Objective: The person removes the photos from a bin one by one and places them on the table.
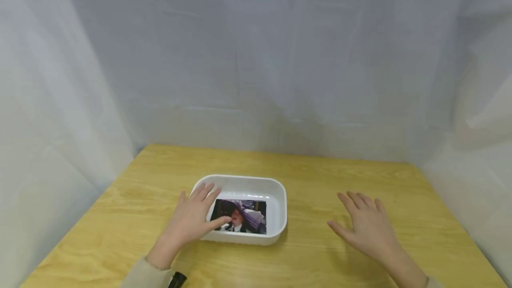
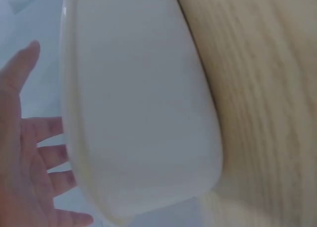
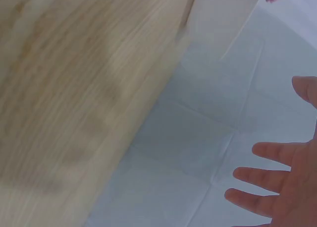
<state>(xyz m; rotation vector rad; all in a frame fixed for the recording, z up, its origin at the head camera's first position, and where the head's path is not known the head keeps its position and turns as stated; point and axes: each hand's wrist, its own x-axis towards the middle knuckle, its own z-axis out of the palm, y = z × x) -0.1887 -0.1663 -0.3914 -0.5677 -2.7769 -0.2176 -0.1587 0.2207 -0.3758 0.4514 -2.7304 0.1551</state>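
White plastic tray, rounded at the corners, sits on the pale wooden counter, a little left of centre in the head view. Inside, flat on the tray floor, lies a printed photograph in dark and purple tones. Left hand rests over the tray's near-left corner, fingers straight and spread, thumb laid on the photograph's left edge; gripping nothing, as far as the head view shows. From the left wrist, only the tray's smooth outer wall with the open palm beside it. Right hand well apart from the tray, to its right, flat and relaxed with fingers splayed, holding nothing; whether touching the wood or just above it, hard to say. Right wrist view blurred: open fingers, wood grain, pale cloth. Grey-white draped sheeting behind and at both sides.
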